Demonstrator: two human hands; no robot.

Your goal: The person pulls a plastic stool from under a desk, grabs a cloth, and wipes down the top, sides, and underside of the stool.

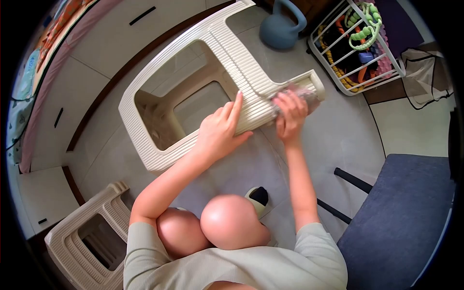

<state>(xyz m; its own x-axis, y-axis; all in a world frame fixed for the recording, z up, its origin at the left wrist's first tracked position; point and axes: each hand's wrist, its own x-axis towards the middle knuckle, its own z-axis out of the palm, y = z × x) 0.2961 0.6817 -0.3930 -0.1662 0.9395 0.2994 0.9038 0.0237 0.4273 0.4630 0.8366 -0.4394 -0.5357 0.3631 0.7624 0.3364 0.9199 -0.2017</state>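
A large cream ribbed plastic frame [145,140] with wide openings lies on the floor in front of me. My left hand [222,123] rests on its near ribbed side, fingers spread, index finger stretched out. At the frame's right arm, my right hand [291,113] presses a crumpled greyish-pink cloth [313,98] against the ribbed surface, fingers bent over it. The cloth and fingertips are slightly blurred.
A second cream plastic part [72,232] stands at the lower left. A blue kettlebell [278,31] and a white wire basket [345,89] of toys are beyond the frame. A dark grey chair [396,217] stands at the right, cabinets [92,48] at the left.
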